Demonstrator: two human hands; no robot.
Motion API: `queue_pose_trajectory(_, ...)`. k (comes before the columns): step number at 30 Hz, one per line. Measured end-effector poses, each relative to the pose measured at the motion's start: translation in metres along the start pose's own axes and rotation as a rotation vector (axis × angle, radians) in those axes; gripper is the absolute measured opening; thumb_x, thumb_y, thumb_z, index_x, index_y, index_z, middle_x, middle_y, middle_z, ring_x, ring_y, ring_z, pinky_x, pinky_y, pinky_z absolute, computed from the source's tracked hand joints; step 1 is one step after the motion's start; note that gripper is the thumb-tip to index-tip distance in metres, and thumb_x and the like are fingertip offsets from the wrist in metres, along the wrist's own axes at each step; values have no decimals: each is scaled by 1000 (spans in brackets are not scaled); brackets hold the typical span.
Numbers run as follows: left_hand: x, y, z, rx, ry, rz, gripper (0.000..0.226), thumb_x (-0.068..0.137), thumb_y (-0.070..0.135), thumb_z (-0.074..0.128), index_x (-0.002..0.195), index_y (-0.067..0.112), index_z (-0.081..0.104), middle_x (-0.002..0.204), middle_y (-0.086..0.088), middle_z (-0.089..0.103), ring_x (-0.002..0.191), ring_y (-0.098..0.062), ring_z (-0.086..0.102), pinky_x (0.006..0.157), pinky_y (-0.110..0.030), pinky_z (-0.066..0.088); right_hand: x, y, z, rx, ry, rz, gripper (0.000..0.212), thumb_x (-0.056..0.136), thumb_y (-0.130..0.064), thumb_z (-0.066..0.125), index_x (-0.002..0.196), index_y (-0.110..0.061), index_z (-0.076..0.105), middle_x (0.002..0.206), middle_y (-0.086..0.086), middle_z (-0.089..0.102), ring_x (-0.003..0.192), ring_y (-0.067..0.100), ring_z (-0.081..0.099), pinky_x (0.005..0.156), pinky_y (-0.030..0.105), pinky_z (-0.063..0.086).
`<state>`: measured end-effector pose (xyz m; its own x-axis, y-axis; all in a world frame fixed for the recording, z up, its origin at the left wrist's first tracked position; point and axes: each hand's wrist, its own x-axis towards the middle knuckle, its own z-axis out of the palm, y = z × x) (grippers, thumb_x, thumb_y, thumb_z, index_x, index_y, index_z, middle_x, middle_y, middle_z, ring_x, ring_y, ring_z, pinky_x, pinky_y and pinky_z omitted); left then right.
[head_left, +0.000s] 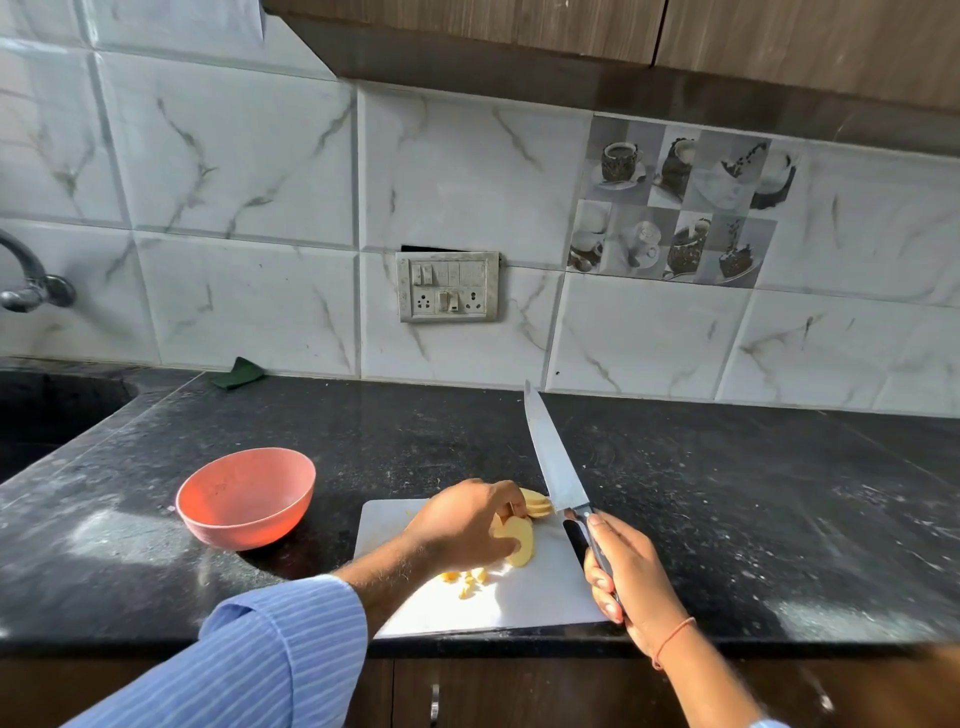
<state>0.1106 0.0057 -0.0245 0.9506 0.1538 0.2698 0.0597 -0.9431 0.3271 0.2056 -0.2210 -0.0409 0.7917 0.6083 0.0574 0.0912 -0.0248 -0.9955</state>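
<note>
A white cutting board (540, 597) lies at the front edge of the black counter. On it my left hand (467, 525) grips a peeled yellow potato piece (519, 540), with thin slices (537, 504) fanned out just beyond my fingers. Small yellow scraps (467, 582) lie near my wrist. My right hand (628, 582) holds the dark handle of a long kitchen knife (553, 457); its blade points away from me, lifted above the board's far right corner and clear of the potato.
An empty salmon-coloured bowl (247, 499) stands left of the board. A sink (47, 410) and tap (31, 280) are at the far left, a green scrub pad (239, 373) by the wall. A socket panel (448, 287) sits on the tiles. Bare black counter (779, 493) stretches right.
</note>
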Motion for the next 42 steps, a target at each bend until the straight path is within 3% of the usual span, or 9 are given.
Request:
queue_pose_trajectory(3, -2, -3, -2, -151, 22, -41, 24, 91, 40, 74, 114, 37, 66, 101, 19, 70, 89, -5, 65, 77, -32, 60, -1, -2, 0, 7, 8, 8, 34, 111, -37, 47, 93, -27, 73, 59, 10, 41, 43, 19, 29, 42, 26, 25)
queue_pose_trajectory(8, -24, -31, -16, -297, 163, -129, 12, 96, 33, 73, 108, 36, 74, 92, 23, 71, 82, 4, 64, 68, -10, 48, -3, -3, 1, 12, 1, 7, 34, 111, -36, 46, 91, -24, 72, 60, 12, 40, 42, 20, 28, 45, 25, 23)
queue_pose_trajectory(11, -52, -63, -21, -358, 274, -220, 11, 95, 27, 75, 101, 36, 76, 85, 23, 73, 77, 0, 65, 66, -13, 46, -5, -4, 3, -5, 9, -5, 35, 112, -35, 46, 90, -22, 70, 60, 13, 38, 40, 19, 27, 42, 23, 22)
queue_pose_trajectory(16, -104, -92, -16, -422, 314, -382, 11, 96, 26, 75, 102, 34, 78, 85, 18, 76, 73, 0, 67, 61, -13, 48, -7, -4, 12, -141, 50, 14, 26, 112, -33, 47, 115, -21, 71, 58, 11, 39, 40, 18, 29, 41, 24, 26)
queue_pose_trajectory(19, -119, -98, -14, -422, 293, -400, 18, 95, 33, 76, 112, 39, 76, 91, 22, 76, 81, -1, 69, 67, -11, 49, -11, -8, 27, -277, 61, 31, 24, 111, -32, 50, 127, -29, 67, 57, 7, 39, 42, 14, 31, 41, 25, 28)
queue_pose_trajectory(23, -124, -100, -18, -326, 174, -363, 60, 76, 65, 83, 130, 44, 65, 112, 27, 68, 98, 8, 62, 77, -9, 46, -24, -15, 56, -499, 35, 24, 32, 109, -38, 49, 139, -34, 62, 47, -12, 43, 43, 7, 37, 43, 27, 31)
queue_pose_trajectory(29, -119, -102, -14, -221, 144, -365, 81, 66, 80, 77, 134, 36, 68, 117, 27, 53, 107, -1, 58, 88, -15, 47, -54, -32, 110, -822, -74, -12, 36, 109, -50, 40, 135, -37, 61, 102, -16, 66, 92, 8, 61, 84, 33, 53)
queue_pose_trajectory(34, -113, -93, -12, -195, 127, -432, 78, 61, 86, 71, 126, 42, 66, 119, 23, 51, 112, -3, 54, 96, -25, 49, -59, -34, 136, -889, -80, -25, 36, 107, -52, 37, 131, -37, 59, 109, -11, 71, 97, 14, 65, 84, 36, 55)
queue_pose_trajectory(42, -120, -103, -24, -319, 103, -373, 61, 62, 66, 90, 110, 39, 64, 109, 18, 60, 95, -3, 60, 77, -17, 48, -65, -44, 149, -907, -103, -13, 44, 111, -47, 36, 147, -30, 53, 129, -6, 68, 102, 12, 58, 83, 26, 48)
